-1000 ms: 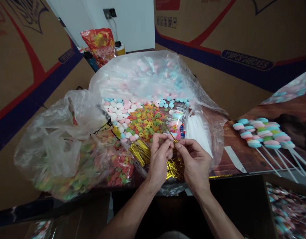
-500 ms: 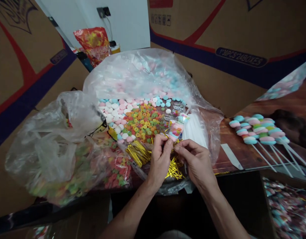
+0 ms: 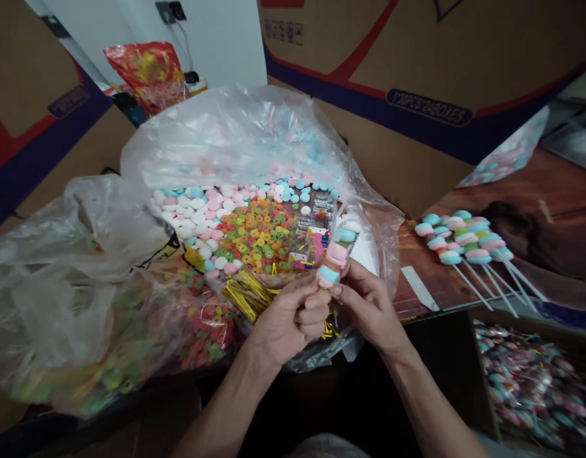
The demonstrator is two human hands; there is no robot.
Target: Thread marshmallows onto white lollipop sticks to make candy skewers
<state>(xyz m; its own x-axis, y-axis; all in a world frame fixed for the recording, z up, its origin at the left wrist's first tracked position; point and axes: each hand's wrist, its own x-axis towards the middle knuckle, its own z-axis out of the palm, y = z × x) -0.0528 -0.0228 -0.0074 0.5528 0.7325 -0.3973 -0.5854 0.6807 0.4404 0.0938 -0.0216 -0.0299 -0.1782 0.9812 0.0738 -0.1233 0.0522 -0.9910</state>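
Head view, centre: left hand (image 3: 287, 321) and right hand (image 3: 371, 305) pinch the candy stack (image 3: 337, 256) low, apparently tying it; next, steady twisting seems needed.

1. Your only view looks from head height, just behind the desk's (image 3: 536, 181) near edge.
2. It faces forward and down, close above your left hand (image 3: 293, 312) and right hand (image 3: 369, 299).
3. It reaches to the white wall (image 3: 226, 38).

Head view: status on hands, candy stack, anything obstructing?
Left hand and right hand pinched at lower end of candy stack. Stack tilted, top leaning right. Gold ties near left hand, not covering stack.
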